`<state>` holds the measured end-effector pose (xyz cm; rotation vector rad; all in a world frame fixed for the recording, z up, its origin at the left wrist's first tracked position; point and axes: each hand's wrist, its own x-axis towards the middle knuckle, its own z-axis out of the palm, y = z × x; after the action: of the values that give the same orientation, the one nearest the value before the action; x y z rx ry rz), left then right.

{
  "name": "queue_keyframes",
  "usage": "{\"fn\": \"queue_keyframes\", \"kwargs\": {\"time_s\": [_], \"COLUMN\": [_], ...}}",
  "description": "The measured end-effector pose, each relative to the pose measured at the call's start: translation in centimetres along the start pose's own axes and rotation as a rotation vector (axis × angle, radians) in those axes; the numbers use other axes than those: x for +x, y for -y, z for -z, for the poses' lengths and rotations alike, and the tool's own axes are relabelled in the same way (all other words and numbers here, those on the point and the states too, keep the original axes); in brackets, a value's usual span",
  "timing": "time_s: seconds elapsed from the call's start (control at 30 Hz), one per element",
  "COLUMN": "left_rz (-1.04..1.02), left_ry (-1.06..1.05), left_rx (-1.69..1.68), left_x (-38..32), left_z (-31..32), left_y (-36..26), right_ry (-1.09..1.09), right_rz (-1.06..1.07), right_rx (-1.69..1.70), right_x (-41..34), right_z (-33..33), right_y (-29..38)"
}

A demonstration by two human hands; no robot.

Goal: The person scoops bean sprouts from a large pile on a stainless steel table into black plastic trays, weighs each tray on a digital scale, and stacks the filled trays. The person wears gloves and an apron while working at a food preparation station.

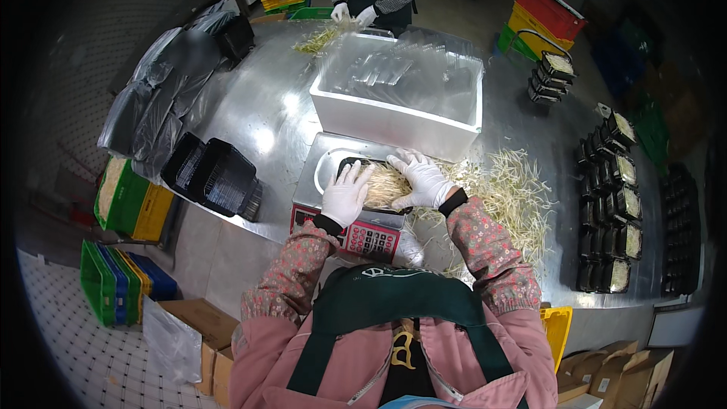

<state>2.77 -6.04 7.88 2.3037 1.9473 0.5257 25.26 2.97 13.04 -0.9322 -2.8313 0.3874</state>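
A black plastic tray (344,166) filled with bean sprouts (386,186) rests on a digital scale (306,184) with a red keypad panel. My left hand (345,196), in a white glove, lies flat over the tray's left side, fingers on the sprouts. My right hand (423,179), gloved too, spreads over the tray's right end, thumb and fingers apart around the sprouts. A large pile of loose sprouts (514,199) lies on the metal table right of the scale, partly behind my right forearm.
Beyond the scale stands a white foam box (392,119) of clear plastic lids. Empty black trays (224,176) are stacked at left, near plastic-wrapped stacks (153,119). Filled trays (627,201) are stacked at right. Across the table, a co-worker's gloved hands (355,14) handle sprouts.
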Motion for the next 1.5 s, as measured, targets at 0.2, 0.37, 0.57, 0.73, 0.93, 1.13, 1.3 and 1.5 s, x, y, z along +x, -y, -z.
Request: {"fn": "queue_keyframes", "kwargs": {"time_s": [0.2,0.37,0.57,0.73,0.93,1.13,1.3,1.5], "left_rz": [0.031,0.109,0.120,0.241,0.188,-0.130,-0.261,-0.197], "left_ry": [-0.026,-0.078,-0.227,-0.360,-0.201,0.045,0.141,0.183], "left_rx": [0.042,0.048,-0.519,-1.043,-0.975,-0.166,-0.015,-0.121], "left_x": [-0.1,-0.3,-1.2,-1.6,-3.1,-0.2,0.5,0.9], "left_z": [-0.7,-1.4,-0.6,1.7,1.4,3.4,2.3,2.1], "left_y": [-0.4,-1.3,0.2,1.9,4.2,2.9,2.4,2.2], "right_ry": [0.114,-0.081,-0.165,-0.261,-0.170,-0.100,-0.059,0.110], "right_rz": [-0.178,-0.188,-0.268,-0.254,-0.059,0.127,0.125,0.103], "right_rx": [-0.033,0.060,0.464,0.871,0.328,0.072,0.034,0.175], "right_x": [-1.0,-1.4,-3.4,-1.5,1.8,1.8,2.2,3.1], "right_z": [0.3,-0.7,8.3,8.0,-1.1,-3.4,-6.8,-4.1], "right_y": [-0.9,-2.2,-3.4,0.1,1.4,2.2,1.6,1.3]}}
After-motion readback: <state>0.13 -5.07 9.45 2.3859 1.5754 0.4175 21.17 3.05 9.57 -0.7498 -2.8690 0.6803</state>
